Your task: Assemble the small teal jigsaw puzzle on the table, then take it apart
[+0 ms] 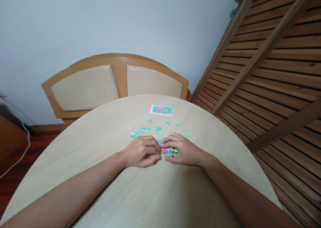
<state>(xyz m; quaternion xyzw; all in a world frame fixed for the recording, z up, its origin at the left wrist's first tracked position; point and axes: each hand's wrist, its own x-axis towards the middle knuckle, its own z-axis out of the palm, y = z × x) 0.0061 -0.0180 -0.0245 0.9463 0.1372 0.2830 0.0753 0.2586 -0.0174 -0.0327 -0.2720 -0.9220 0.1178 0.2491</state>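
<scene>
A partly joined jigsaw puzzle (168, 151), with pink, yellow and teal printing, lies on the table between my two hands. My left hand (144, 151) has its fingers curled and closed at the puzzle's left edge; the fingertips hide what exactly they pinch. From the other side my right hand (184, 150) grips the puzzle, with fingers across its upper part and the thumb along its lower edge. Loose teal jigsaw pieces (137, 132) are scattered just beyond my left hand. More jigsaw pieces (183, 130) lie beyond my right hand.
A printed picture card (161, 110) with cartoon figures lies farther back on the round wooden table (110, 121). Behind the table stands a padded wooden headboard (120, 76) against the wall. A slatted wooden frame (263, 61) leans at the right. A white cable (27, 141) hangs at the left.
</scene>
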